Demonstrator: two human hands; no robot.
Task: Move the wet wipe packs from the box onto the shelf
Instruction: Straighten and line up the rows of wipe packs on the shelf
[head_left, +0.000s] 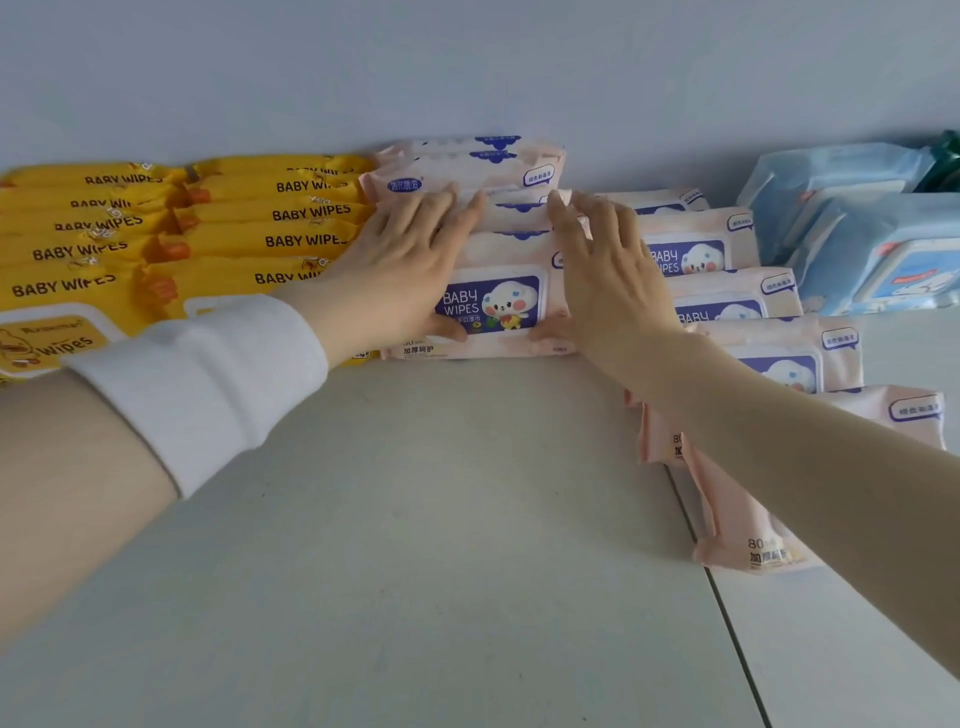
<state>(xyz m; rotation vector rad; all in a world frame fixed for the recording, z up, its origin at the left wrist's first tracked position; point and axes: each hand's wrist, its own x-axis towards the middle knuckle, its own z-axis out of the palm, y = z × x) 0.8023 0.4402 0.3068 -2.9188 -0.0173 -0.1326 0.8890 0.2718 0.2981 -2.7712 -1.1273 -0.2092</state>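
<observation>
Two white shelf panels (415, 519) (dark seam (727, 597)), pale wall (467, 62) behind.

Yellow packs (234, 228) are printed w/ black lettering, orange accents. Pink packs (519, 254) are marked w/ navy labels, white cartoon cloud. Lt-blue packs (852, 228); white sleeve (208, 384); pale grey shelf (415, 519).

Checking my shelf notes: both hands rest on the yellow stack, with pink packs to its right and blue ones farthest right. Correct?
Not quite. The head view shows the left hand and right hand resting on the middle pink stack, not the yellow stack left of it. Pink packs to the right and blue packs farthest right are correct.
</observation>
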